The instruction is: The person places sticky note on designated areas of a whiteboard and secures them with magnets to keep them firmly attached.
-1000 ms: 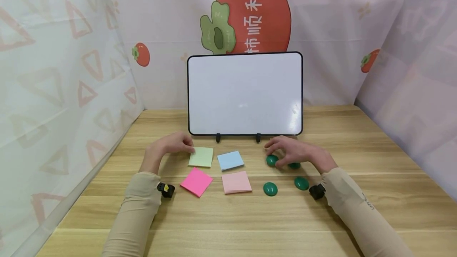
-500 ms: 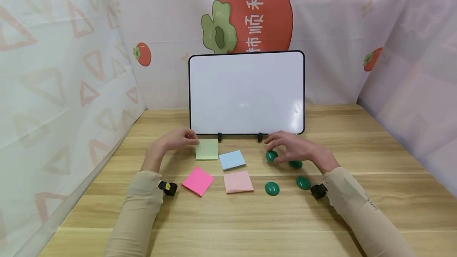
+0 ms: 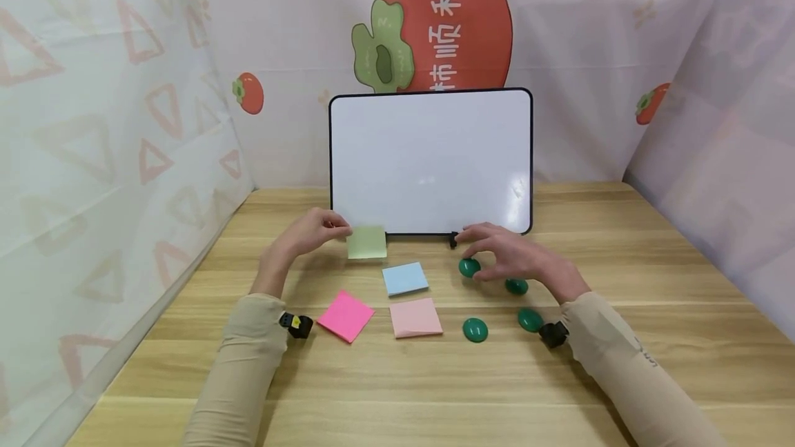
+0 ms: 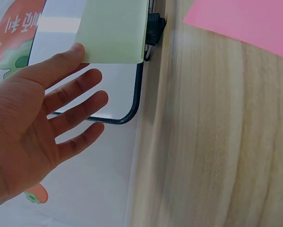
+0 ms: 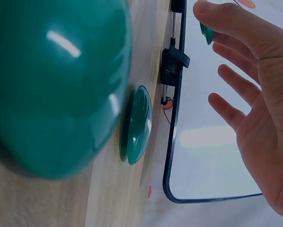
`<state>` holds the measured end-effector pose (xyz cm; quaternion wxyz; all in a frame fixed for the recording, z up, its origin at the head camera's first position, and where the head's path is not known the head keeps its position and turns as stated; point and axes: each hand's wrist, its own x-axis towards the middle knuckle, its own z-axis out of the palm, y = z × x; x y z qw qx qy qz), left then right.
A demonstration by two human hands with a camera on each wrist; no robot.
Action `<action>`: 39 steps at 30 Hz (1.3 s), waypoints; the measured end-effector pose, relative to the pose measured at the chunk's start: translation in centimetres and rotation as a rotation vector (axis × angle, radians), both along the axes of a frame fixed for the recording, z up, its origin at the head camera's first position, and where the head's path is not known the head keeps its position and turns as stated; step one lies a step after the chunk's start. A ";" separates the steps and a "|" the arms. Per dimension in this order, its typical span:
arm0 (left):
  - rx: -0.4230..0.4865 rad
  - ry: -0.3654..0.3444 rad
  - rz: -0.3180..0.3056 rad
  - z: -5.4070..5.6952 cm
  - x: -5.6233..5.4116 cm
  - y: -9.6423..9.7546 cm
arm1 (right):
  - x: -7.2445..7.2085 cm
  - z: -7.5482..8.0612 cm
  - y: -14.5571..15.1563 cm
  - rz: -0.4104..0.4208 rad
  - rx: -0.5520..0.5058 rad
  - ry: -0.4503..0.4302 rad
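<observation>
In the head view my left hand (image 3: pixel 310 232) pinches the left edge of a pale green sticky note (image 3: pixel 366 243). The note is raised in front of the lower left corner of the whiteboard (image 3: pixel 428 157); whether it touches the board I cannot tell. Past its thumb, the other fingers spread loosely in the left wrist view. My right hand (image 3: pixel 512 254) pinches a round, domed green magnet (image 3: pixel 469 267) between thumb and fingertips, off the table below the board's right part. The same magnet (image 5: pixel 207 35) shows edge-on in the right wrist view.
Blue (image 3: pixel 405 279), hot pink (image 3: pixel 346 316) and light pink (image 3: pixel 415 317) sticky notes lie on the wooden table (image 3: pixel 397 392). Three green magnets rest at right, one being the nearest magnet (image 3: pixel 475 330). Black clips (image 3: pixel 453 239) support the whiteboard; a printed cloth (image 3: pixel 286 143) hangs behind.
My left hand has lifted the green sticky note off the table, up and right toward the whiteboard. The right hand has raised its magnet slightly and moved it a little left.
</observation>
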<state>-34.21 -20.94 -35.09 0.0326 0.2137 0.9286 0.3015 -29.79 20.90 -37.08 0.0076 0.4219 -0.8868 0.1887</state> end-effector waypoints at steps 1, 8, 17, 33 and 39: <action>0.005 0.001 0.014 0.0 -0.1 0.1 | 0.0 0.0 0.0 0.000 -0.001 0.001; 0.016 0.046 0.075 0.4 -1.5 1.0 | -0.1 -0.3 0.1 0.000 -0.009 0.017; 0.031 0.123 0.121 1.5 -2.9 0.4 | 0.1 0.3 -0.3 -0.011 0.003 0.016; -0.001 0.329 0.220 2.3 -6.4 1.1 | 0.1 -0.3 -0.2 0.000 -0.052 0.068; 0.007 0.344 0.242 2.4 -6.8 1.5 | -0.1 0.3 -0.6 0.019 -0.067 0.124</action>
